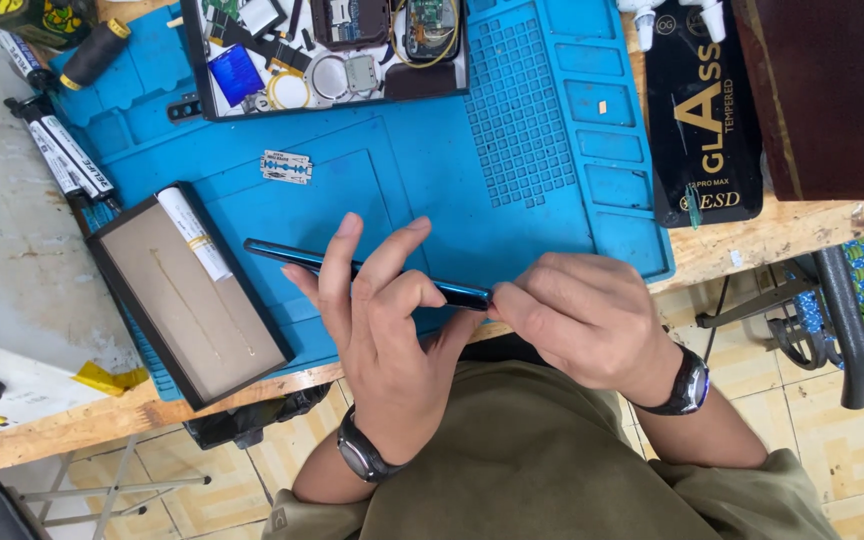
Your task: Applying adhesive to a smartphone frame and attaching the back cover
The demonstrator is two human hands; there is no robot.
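Left hand [377, 330] grips a thin dark phone [367, 272] edge-on, thumb below, fingers splayed over the top edge; phone is held in the air just above the blue work mat [432, 170]. Right hand [577, 320] closed in a pinch at the phone's near end, fingertips [500, 298] touching its corner; whether a small tool sits inside that pinch, cannot tell. Judged step: working along the phone's edge seam, body steadied by the left grip. Next move likely calls for a firm hold from the left and fine, low-force action at the corner. Beyond the left grip: razor blade [286, 167] on the mat, parts tray [332, 50] further off. Left of it: flat open box [187, 295] on the table [742, 245].
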